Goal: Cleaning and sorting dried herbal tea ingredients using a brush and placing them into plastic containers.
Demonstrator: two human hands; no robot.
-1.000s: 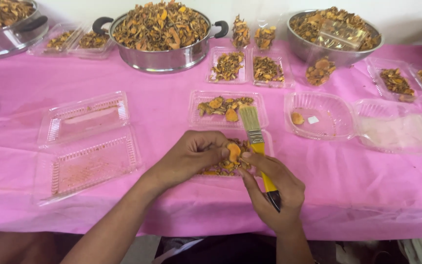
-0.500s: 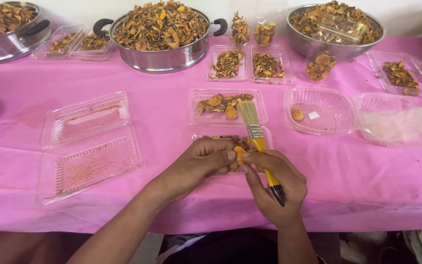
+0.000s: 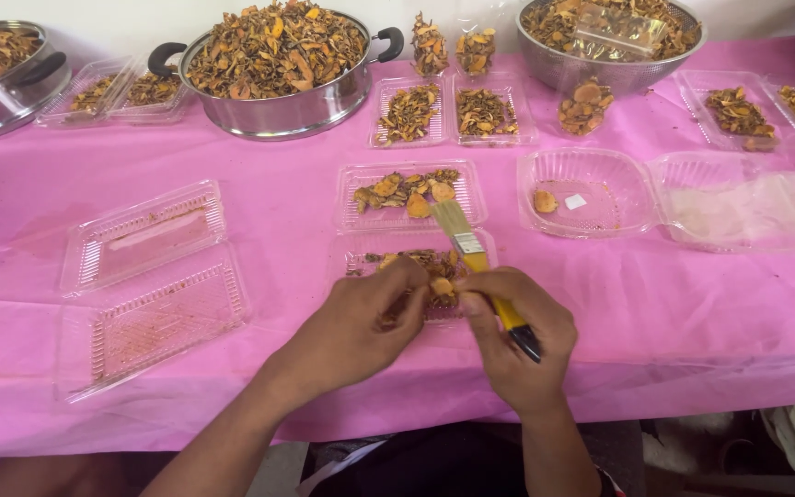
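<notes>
My left hand (image 3: 361, 322) pinches a small orange dried slice (image 3: 441, 287) over the near half of an open clear clamshell tray (image 3: 361, 198) that holds dried orange-brown slices. My right hand (image 3: 517, 336) grips a yellow-handled paintbrush (image 3: 471, 248), bristles pointing away toward the tray's far half, and its fingertips meet the same slice. Both hands touch each other above the tray's near compartment, which they partly hide.
An empty open clamshell (image 3: 144, 276) lies at left. A round clear container (image 3: 586, 193) with one slice and another clear box (image 3: 747, 207) sit at right. Steel pots (image 3: 278, 64) and a bowl (image 3: 614, 37) heaped with dried slices, plus several filled trays (image 3: 407, 115), line the back of the pink cloth (image 3: 259, 193).
The hands have stayed over the near tray; the fingers shifted slightly around the small slice and the brush tilted a little. Nothing else moved.
</notes>
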